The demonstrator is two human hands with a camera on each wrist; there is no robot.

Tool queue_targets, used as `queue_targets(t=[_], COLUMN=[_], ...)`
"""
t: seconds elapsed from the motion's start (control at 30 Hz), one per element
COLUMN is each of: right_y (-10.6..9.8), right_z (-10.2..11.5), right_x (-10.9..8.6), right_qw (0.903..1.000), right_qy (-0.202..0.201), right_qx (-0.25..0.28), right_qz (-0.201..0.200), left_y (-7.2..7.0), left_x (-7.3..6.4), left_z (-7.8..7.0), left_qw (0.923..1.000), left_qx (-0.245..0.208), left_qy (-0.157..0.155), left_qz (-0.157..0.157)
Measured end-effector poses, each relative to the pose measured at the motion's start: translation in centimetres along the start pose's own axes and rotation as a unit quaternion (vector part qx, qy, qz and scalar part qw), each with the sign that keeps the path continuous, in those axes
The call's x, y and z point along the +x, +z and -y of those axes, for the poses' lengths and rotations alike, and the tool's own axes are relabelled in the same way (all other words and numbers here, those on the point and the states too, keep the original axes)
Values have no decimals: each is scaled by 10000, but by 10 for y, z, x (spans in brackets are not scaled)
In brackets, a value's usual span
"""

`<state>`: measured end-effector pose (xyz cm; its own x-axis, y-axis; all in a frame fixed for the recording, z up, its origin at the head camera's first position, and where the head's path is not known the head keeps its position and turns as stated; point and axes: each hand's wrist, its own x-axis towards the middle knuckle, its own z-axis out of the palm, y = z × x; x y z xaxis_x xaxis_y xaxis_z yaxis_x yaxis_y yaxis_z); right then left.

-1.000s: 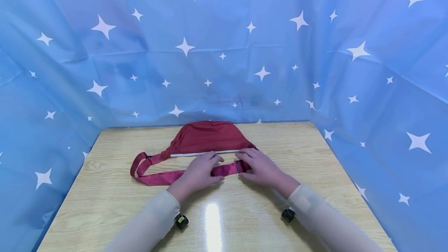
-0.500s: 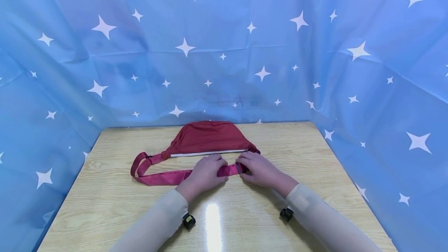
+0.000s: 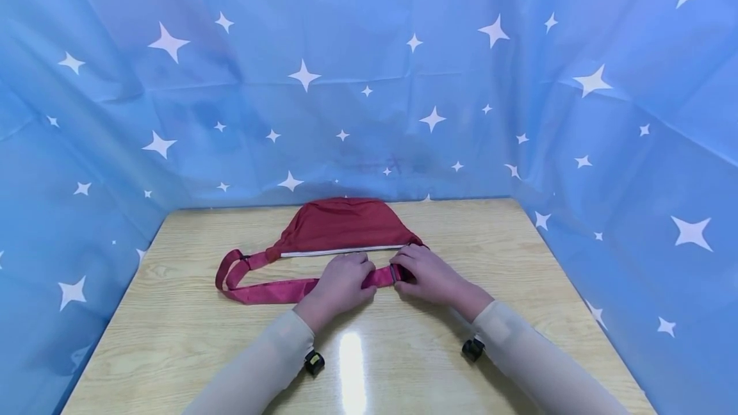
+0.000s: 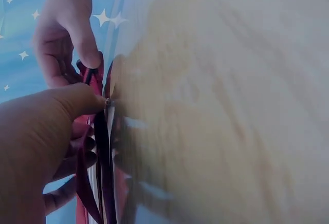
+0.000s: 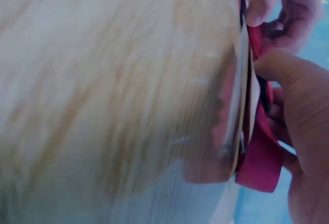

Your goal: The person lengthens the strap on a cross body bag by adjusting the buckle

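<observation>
Crimson webbing [image 3: 277, 292] is pinched by the left hand [image 3: 340, 284] and, at the black buckle [image 3: 394, 274], by the right hand [image 3: 431, 276]; holding it flat should prevent twisting.

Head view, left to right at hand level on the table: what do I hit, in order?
red strap's looped end → left-hand grip → black buckle → right-hand grip
</observation>
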<state>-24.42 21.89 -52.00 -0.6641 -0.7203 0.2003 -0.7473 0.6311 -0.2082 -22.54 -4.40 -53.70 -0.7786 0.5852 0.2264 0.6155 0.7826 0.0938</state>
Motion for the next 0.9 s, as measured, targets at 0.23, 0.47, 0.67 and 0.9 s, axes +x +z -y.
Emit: queue_targets(t=[0.23,0.47,0.67,0.9], right_y=[-7,-13,-15,-16], right_z=[0,2,0,-1], right_x=[0,0,1,0], right_qw=[9995,9978,9963,9961], right_qy=[173,47,-37,-32], right_qx=[208,298,343,323], right_qz=[-185,-585,-786,-824], left_y=[-7,-10,-12,-9], left_x=[0,-1,0,0], left_z=[4,10,11,10], left_qw=[9991,9972,9952,9720], left_qx=[-216,-300,-652,-2218], left_qy=[15,107,23,-596], left_qz=[-355,-680,-733,-504])
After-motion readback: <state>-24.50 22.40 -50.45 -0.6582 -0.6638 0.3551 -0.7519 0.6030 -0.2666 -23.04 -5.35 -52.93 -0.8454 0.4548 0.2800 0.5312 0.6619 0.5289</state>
